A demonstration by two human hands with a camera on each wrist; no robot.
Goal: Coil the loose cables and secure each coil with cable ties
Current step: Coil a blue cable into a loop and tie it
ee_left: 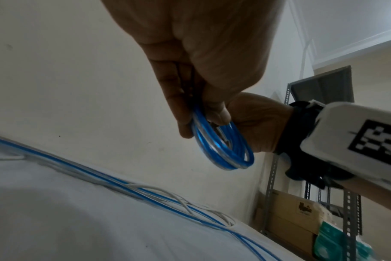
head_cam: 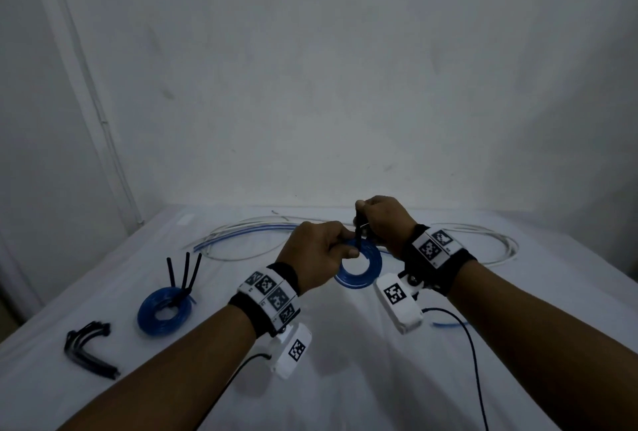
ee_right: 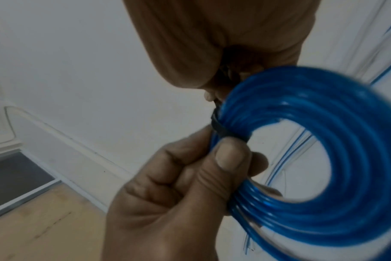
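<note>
I hold the blue coil [head_cam: 360, 266] up above the desk [head_cam: 345, 379], in the middle. My left hand [head_cam: 319, 252] pinches its left edge, thumb on top, next to the black tie [ee_right: 221, 131] that wraps it. My right hand [head_cam: 383, 221] is just above, fingers curled tight on the tie's tail. The coil looks light and springy, so I think it could pop open if I let go. Best to hold it right by the tie. Both wrists are raised and close together.
</note>
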